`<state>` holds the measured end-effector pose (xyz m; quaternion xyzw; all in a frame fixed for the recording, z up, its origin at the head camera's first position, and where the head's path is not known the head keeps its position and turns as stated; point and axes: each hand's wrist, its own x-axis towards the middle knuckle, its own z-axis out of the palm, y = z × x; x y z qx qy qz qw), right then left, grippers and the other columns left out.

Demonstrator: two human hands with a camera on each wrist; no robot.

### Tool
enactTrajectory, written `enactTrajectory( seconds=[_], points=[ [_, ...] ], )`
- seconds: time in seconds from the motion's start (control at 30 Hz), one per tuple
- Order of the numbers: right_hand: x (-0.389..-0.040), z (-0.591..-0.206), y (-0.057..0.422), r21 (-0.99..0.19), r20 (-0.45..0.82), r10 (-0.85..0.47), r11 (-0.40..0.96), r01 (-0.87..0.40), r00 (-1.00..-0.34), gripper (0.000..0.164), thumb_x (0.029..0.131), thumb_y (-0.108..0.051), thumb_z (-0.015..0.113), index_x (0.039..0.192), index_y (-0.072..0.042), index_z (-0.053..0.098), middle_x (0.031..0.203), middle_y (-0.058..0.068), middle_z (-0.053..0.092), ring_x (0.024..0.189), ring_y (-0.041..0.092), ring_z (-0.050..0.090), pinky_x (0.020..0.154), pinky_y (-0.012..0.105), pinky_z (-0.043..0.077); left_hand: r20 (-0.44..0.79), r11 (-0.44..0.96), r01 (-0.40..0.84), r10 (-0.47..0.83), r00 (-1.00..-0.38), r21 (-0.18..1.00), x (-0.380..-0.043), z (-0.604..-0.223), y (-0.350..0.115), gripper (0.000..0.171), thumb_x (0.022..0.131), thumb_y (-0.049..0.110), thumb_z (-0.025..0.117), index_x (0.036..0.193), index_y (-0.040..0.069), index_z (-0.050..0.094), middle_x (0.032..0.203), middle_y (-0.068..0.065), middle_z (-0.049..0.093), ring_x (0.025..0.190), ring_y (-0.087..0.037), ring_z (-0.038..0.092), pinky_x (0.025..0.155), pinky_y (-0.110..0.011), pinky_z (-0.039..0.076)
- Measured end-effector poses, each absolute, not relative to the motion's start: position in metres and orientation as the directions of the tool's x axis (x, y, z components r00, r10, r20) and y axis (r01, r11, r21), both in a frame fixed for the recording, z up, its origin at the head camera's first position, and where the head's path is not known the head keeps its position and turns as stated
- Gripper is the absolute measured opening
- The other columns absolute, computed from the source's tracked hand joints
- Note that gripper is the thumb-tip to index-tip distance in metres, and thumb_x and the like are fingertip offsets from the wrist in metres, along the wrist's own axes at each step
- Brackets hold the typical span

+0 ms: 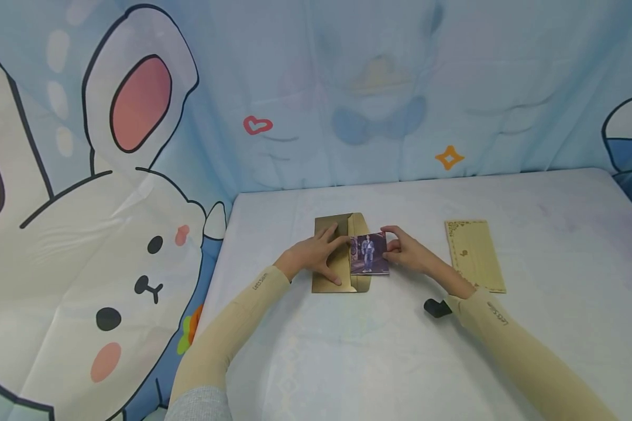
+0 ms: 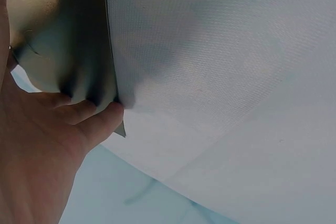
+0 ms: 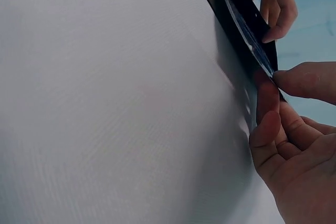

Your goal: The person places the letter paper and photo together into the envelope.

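A gold envelope (image 1: 342,263) lies on the white-covered table with its flap side toward the right. My left hand (image 1: 312,256) rests on it, fingers spread; in the left wrist view its fingertips touch the envelope's edge. A dark purple photo card (image 1: 368,255) showing a standing figure overlaps the flap at the envelope's right side. My right hand (image 1: 412,252) pinches that photo card by its right edge between thumb and fingers. Seen edge-on in the right wrist view, the photo card (image 3: 244,27) is tilted over the dark-looking envelope. Whether its left edge is inside the envelope, I cannot tell.
A yellow patterned paper (image 1: 475,257) lies to the right, partly behind my right forearm. A black wrist device (image 1: 437,308) sticks out at the right sleeve. Blue cartoon curtains (image 1: 316,146) hang behind the table (image 1: 347,362), and a rabbit print covers the left side.
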<state>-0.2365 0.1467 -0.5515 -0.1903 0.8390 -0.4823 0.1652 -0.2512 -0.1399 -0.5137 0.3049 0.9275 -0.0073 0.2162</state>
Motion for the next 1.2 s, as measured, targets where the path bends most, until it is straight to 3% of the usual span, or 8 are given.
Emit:
enactTrajectory(
  seconds=[0.33, 0.77, 1.2],
  points=[
    [-0.237, -0.554, 0.144, -0.874, -0.083, -0.489, 0.454, -0.172, -0.868, 0.069, 0.095, -0.001, 0.063, 0.152, 0.006, 0.024, 0.097, 0.019, 0.068, 0.088, 0.02, 0.066, 0.075, 0.02, 0.05, -0.401, 0.813, 0.565, 0.568, -0.719, 0.138, -0.252, -0.514, -0.139, 0.115, 0.07, 0.076, 0.074, 0.159, 0.04, 0.011, 0.169, -0.017, -0.004, 0.156, -0.037, 0.013, 0.11, -0.051, 0.045],
    [-0.237, -0.552, 0.131, -0.837, -0.048, -0.456, 0.503, -0.213, -0.889, 0.065, 0.094, -0.004, 0.067, 0.148, 0.006, 0.032, 0.097, 0.016, 0.071, 0.088, 0.021, 0.068, 0.082, 0.036, 0.053, -0.407, 0.817, 0.566, 0.556, -0.725, 0.108, -0.252, -0.514, -0.139, 0.116, 0.071, 0.078, 0.071, 0.16, 0.038, 0.011, 0.17, -0.015, -0.005, 0.157, -0.036, 0.011, 0.113, -0.051, 0.042],
    [-0.234, -0.551, 0.116, -0.817, -0.05, -0.427, 0.538, -0.209, -0.903, 0.066, 0.093, -0.007, 0.071, 0.148, 0.005, 0.037, 0.1, 0.018, 0.068, 0.084, 0.02, 0.067, 0.074, 0.031, 0.052, -0.399, 0.813, 0.568, 0.567, -0.721, 0.128, -0.251, -0.513, -0.14, 0.114, 0.072, 0.077, 0.071, 0.16, 0.039, 0.01, 0.17, -0.016, -0.005, 0.157, -0.038, 0.01, 0.112, -0.051, 0.042]
  ],
)
